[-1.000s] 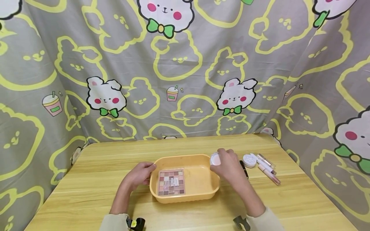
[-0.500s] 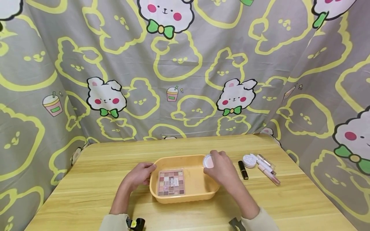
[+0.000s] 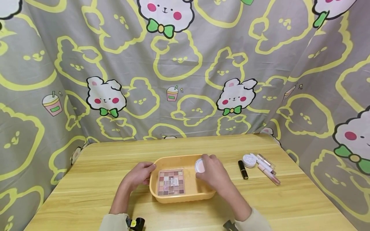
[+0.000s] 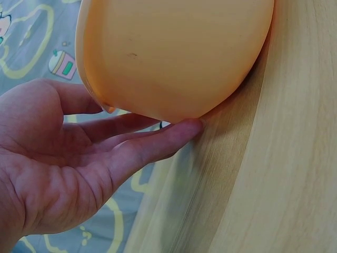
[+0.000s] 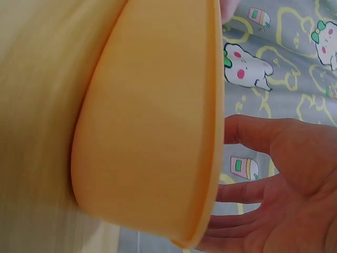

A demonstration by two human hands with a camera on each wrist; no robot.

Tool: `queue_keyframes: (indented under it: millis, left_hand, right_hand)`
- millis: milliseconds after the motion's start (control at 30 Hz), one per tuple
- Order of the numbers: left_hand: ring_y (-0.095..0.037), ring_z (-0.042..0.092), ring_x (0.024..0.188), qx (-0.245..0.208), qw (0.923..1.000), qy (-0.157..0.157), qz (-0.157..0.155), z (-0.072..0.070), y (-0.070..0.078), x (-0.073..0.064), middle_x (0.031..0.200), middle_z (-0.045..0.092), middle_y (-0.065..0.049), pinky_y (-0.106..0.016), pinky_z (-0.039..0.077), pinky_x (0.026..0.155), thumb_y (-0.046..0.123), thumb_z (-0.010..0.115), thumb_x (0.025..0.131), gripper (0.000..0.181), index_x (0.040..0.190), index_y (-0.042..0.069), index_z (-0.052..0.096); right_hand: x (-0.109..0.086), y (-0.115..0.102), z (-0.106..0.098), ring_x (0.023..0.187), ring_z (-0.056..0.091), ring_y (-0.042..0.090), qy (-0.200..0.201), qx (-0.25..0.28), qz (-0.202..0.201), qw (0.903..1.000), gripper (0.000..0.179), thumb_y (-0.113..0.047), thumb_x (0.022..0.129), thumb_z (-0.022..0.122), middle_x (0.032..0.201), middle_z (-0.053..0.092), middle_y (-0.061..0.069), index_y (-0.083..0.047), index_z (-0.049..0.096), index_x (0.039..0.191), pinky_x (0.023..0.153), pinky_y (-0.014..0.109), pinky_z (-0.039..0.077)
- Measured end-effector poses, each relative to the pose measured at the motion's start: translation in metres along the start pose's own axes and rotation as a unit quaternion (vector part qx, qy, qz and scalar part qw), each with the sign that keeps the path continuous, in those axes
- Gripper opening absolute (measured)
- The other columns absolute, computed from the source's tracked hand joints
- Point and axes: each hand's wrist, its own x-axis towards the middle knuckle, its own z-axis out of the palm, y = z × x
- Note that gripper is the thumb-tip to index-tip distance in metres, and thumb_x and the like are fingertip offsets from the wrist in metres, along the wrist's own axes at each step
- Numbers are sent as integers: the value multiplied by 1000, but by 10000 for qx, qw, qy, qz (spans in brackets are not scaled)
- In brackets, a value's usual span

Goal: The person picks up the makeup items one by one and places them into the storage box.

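Note:
A yellow-orange plastic tray [image 3: 185,200] sits on the wooden table. My left hand [image 3: 139,175] holds its left end; in the left wrist view the thumb [image 4: 79,97] reaches over the rim and the fingers [image 4: 158,145] touch the outer wall. My right hand [image 3: 213,172] grips a round, pale powder compact [image 3: 199,166] over the right half of the tray. In the right wrist view the tray wall [image 5: 152,126] hides the compact and the fingertips. An eyeshadow palette [image 3: 171,183] with "BACK" lettering lies flat in the tray's left half.
To the right on the table lie a black lipstick-like tube [image 3: 243,170], a round white case [image 3: 250,160] and several slim cosmetic tubes [image 3: 268,172]. A grey patterned curtain [image 3: 185,118] stands behind the table [image 3: 115,150] and along both sides.
My right hand has carried the compact leftward from the tray's right rim to over its inside. The black tube has come into full view. My left hand stays put.

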Motion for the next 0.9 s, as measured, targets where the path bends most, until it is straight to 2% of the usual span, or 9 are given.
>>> queue_keyframes:
  millis: [167,300,433,600,733,900]
  left_hand:
    - [-15,50,65,34,10000,-18,20,0,0,0,86,61,-11,-26,44,58,22,43,109,46,145,-7,48]
    - [-15,48,64,33,10000,-50,39,-1,0,0,79,55,-7,-26,43,57,23,43,109,46,145,-6,47]
    - [-15,45,62,43,9999,-104,80,-1,0,-1,73,48,-4,-25,41,56,23,42,109,47,145,-7,48]
    - [-14,43,60,61,9998,-171,130,-3,0,-1,69,44,-2,-24,40,55,23,42,109,45,142,-7,50]
    - [-15,47,62,46,9999,-124,73,-2,0,-1,74,51,-6,-26,42,56,23,43,109,45,143,-7,50]
    - [-16,56,68,37,10000,0,13,-1,0,-1,91,64,-14,-28,47,60,23,44,109,47,145,-7,48]
  right_hand:
    - [-1,-5,9,84,64,30,-122,15,-153,9998,64,-13,67,91,107,65,25,4,63,121,71,42,60]
    - [-1,-8,13,82,63,27,-220,107,-203,9995,64,-10,65,91,109,63,25,4,63,121,69,39,60]
    - [-2,-11,17,80,59,24,-371,221,-194,9989,59,-7,64,90,103,61,21,4,64,116,66,34,59]
    - [-3,-14,21,78,59,24,-504,184,-121,9985,59,-8,64,91,100,61,20,5,63,114,65,34,58]
    - [-3,-15,23,78,59,25,-645,163,-15,9978,62,-7,65,91,103,61,22,5,62,118,66,34,58]
    - [-3,-16,25,77,58,24,-806,56,50,9967,66,-7,63,91,104,61,23,5,61,121,65,35,57]
